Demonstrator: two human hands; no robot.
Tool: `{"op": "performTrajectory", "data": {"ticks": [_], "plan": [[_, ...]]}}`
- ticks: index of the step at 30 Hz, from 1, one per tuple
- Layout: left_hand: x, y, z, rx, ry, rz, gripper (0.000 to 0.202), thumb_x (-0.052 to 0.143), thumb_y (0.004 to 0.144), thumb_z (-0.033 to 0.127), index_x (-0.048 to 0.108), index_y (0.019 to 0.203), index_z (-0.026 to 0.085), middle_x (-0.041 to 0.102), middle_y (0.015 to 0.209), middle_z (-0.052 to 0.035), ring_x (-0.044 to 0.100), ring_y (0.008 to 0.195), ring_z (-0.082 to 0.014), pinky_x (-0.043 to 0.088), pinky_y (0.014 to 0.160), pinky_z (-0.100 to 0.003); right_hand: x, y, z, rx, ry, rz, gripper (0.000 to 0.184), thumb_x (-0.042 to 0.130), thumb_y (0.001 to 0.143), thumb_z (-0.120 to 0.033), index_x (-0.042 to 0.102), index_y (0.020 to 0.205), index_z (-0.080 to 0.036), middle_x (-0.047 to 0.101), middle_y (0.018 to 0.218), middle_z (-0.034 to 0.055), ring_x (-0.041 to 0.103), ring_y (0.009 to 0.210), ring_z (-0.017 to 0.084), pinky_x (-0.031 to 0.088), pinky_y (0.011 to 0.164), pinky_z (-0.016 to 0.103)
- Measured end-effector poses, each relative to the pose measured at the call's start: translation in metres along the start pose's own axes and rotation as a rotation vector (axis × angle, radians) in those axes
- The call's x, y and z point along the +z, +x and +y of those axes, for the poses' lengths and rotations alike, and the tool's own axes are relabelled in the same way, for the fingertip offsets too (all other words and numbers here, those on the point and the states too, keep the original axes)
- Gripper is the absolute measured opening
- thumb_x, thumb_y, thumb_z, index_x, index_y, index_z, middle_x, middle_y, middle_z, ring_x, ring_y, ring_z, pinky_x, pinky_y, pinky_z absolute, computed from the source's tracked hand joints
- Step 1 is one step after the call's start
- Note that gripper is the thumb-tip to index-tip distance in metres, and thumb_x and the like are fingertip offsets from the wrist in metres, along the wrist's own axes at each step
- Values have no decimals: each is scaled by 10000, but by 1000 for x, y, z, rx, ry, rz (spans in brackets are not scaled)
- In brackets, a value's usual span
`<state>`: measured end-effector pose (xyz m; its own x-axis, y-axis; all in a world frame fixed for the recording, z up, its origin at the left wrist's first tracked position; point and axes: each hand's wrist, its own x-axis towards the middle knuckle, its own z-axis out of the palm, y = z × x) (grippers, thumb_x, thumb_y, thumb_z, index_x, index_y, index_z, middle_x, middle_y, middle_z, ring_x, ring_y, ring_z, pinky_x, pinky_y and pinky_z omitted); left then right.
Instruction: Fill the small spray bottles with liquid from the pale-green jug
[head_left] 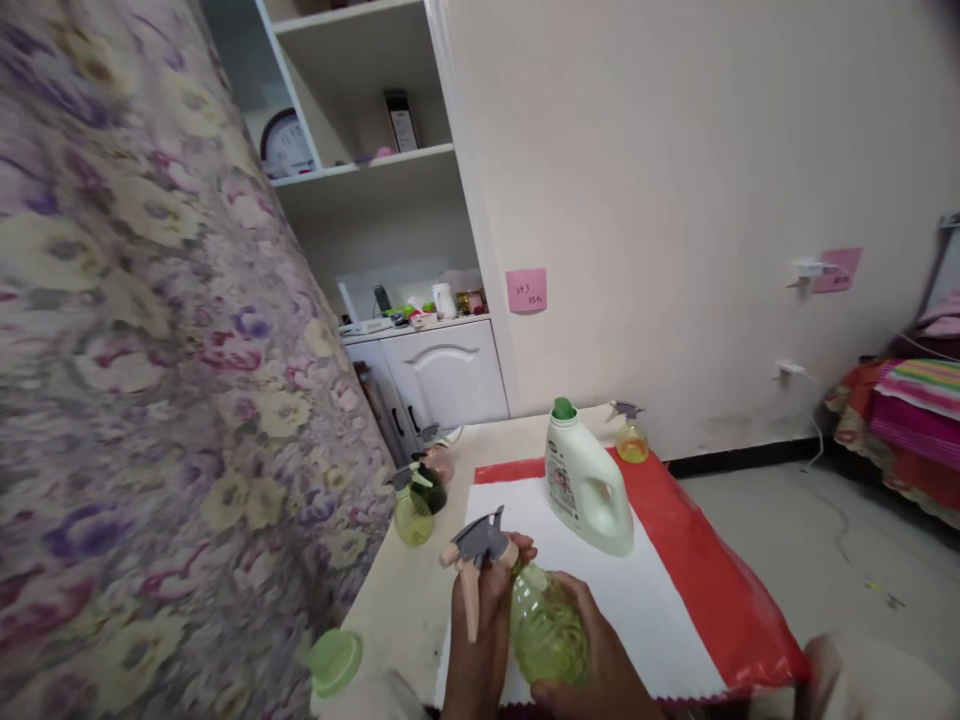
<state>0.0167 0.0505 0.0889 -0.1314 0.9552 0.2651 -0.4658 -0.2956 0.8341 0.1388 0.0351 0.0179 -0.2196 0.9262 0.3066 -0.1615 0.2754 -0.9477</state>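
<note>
A see-through yellow-green spray bottle (547, 630) is tilted over the near part of the table, between my two hands. My right hand (600, 655) is wrapped round its ribbed body. My left hand (480, 635) closes round the neck area, at the grey and peach spray head (484, 545), whose trigger points down. Whether the head sits fully on the neck cannot be made out behind the fingers. Just beyond stands a pale green detergent jug (581, 485) with its green cap (562, 408) on a white sheet (660, 620).
On the table's left stand a yellow-green spray bottle (412, 515), a dark one (433, 490) and a pink one (439, 462). Another with orange liquid (631, 440) is at the far right corner. A light green lid (335, 660) shows near left. A floral curtain (150, 400) hangs left.
</note>
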Motion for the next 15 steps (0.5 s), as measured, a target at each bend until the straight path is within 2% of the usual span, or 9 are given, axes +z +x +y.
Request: {"op": "performTrajectory", "data": {"ticks": [5, 9, 12, 15], "plan": [[12, -17, 4, 23, 16, 67, 233, 744, 740, 296, 671, 932, 186, 688, 914, -46, 631, 951, -224, 470, 911, -367, -13, -11, -7, 76, -133, 19, 734, 654, 500, -121, 420, 1187, -228, 613, 1114, 81, 598, 988, 284, 476, 870, 398], [18, -20, 0, 13, 79, 112, 291, 757, 724, 333, 682, 956, 173, 704, 937, -62, 648, 960, -254, 449, 949, -410, -19, -12, -9, 36, -184, 93, 747, 619, 458, -98, 440, 1172, -226, 600, 1138, 77, 575, 1050, 297, 453, 921, 403], [21, -19, -3, 22, 194, 139, 324, 743, 737, 350, 694, 988, 152, 704, 1060, -108, 642, 1028, -302, 405, 1009, -469, -21, -9, -11, 11, -237, 160, 740, 612, 453, -92, 454, 1164, -226, 591, 1147, 72, 559, 1090, 296, 430, 963, 405], [24, -16, -2, 33, 262, 145, 338, 725, 756, 345, 694, 1028, 148, 700, 1118, -125, 622, 1093, -318, 390, 1035, -476, -24, -3, -13, -22, -274, 197, 740, 616, 458, -96, 458, 1169, -228, 590, 1148, 70, 552, 1114, 297, 426, 980, 405]]}}
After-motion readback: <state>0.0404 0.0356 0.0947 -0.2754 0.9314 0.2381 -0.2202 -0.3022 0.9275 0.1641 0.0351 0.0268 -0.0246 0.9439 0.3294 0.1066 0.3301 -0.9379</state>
